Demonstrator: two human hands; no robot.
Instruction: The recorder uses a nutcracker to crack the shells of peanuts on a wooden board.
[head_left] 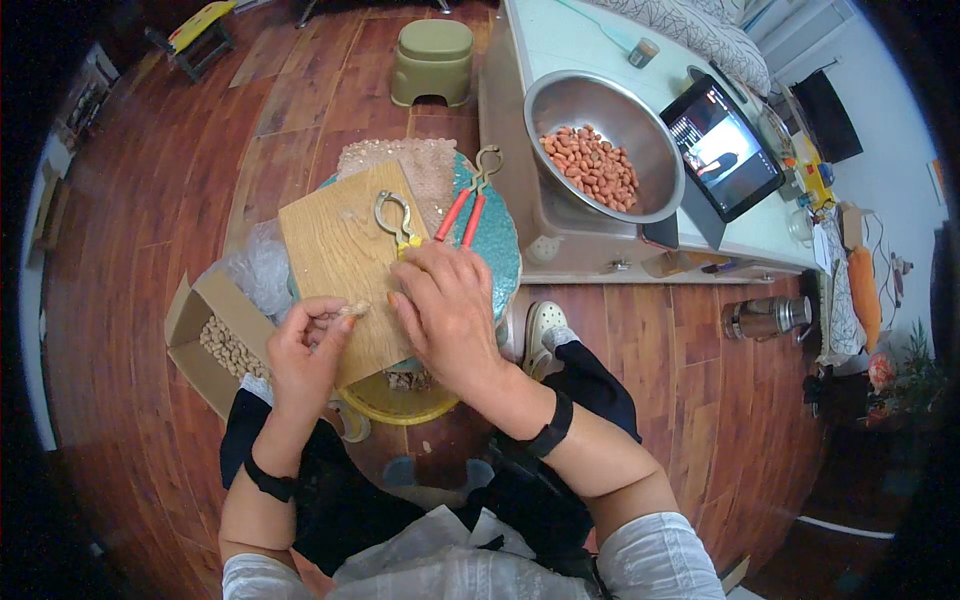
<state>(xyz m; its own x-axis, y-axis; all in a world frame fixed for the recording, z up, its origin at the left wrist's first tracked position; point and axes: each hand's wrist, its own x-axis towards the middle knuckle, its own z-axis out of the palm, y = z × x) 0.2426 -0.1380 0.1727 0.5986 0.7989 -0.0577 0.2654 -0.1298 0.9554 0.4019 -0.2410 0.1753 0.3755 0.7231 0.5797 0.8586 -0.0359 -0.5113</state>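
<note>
My left hand (305, 350) pinches an unshelled peanut (356, 309) between thumb and fingertips, above the wooden board (345, 240). My right hand (445, 310) is curled over the yellow handles of a nutcracker (393, 212), whose round metal jaws point away from me over the board. The right fingers cover most of the handles. Beyond that hand, a second nutcracker (468, 207) with red handles rests on the teal round top (508, 255) and the bubble wrap (430, 165). The board lies partly on this wrap.
Unshelled peanuts fill part of a cardboard box (185, 310) at left, next to a clear plastic bag (262, 270). A steel bowl (655, 180) of reddish shelled peanuts (590, 165) and a tablet (725, 150) stand on the cabinet at right. Under the board's near edge sits a yellow-rimmed container (400, 415).
</note>
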